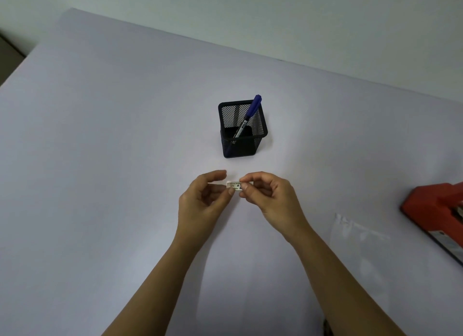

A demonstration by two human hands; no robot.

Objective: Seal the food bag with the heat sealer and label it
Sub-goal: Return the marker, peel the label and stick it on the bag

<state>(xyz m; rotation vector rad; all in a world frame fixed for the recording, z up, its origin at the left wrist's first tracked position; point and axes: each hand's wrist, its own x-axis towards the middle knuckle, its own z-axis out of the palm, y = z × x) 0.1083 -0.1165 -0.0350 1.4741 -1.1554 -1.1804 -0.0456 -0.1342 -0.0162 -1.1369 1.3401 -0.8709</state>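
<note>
A small white label (234, 185) with dark print is held above the table between both hands. My left hand (204, 198) pinches its left end with thumb and forefinger. My right hand (269, 194) pinches its right end. A clear plastic food bag (360, 238) lies flat on the table to the right, apart from both hands. The red heat sealer (436, 210) sits at the right edge, partly cut off by the frame.
A black mesh pen holder (243, 130) stands just beyond the hands, with a blue marker (249, 112) leaning in it. The pale table (100, 135) runs to a wall at the back; its left edge drops off at the far left.
</note>
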